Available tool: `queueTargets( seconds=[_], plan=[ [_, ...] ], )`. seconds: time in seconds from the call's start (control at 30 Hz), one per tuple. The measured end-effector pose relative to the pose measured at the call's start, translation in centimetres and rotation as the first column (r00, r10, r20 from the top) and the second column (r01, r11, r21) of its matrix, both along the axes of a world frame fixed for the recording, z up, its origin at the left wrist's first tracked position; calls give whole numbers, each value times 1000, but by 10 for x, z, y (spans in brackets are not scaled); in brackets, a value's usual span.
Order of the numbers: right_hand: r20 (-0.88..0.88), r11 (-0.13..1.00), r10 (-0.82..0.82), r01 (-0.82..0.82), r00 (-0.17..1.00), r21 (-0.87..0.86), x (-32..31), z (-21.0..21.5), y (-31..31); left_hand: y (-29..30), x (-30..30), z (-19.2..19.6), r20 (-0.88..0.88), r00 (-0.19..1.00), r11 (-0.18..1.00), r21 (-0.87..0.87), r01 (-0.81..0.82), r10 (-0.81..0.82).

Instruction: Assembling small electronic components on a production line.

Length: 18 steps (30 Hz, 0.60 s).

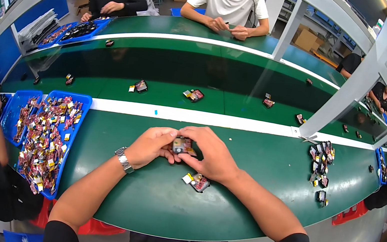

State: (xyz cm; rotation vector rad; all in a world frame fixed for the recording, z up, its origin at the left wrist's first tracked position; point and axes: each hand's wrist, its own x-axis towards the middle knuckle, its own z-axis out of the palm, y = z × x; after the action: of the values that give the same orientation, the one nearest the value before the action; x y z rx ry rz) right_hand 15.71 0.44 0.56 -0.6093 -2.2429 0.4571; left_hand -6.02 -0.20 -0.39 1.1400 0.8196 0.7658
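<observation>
Both my hands meet over the green workbench [150,200], pinching one small flat electronic part [182,145] with a coloured label between the fingertips. My left hand [151,146], with a metal watch on its wrist, grips the part's left side. From the right, my right hand [211,154] closes over the same part. A second small part [197,182] with a yellow and white tab lies on the bench just below my right hand.
A blue tray [86,101] heaped with several small parts sits at my left, a second blue tray [18,95] beside it. A pile of parts [321,164] lies at right. Loose parts ride the dark belt [192,94]. Other people work around the bench.
</observation>
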Motion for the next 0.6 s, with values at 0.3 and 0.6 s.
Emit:
queueTargets(
  seconds=[0.3,0.6],
  plan=[
    [25,516,-855,846,517,138,141,-17,137,6,-5,-6,162,984,996,-68,-65,75],
    [158,552,-831,826,533,117,182,-45,161,6,-1,-3,204,977,996,-73,-41,55]
  ],
)
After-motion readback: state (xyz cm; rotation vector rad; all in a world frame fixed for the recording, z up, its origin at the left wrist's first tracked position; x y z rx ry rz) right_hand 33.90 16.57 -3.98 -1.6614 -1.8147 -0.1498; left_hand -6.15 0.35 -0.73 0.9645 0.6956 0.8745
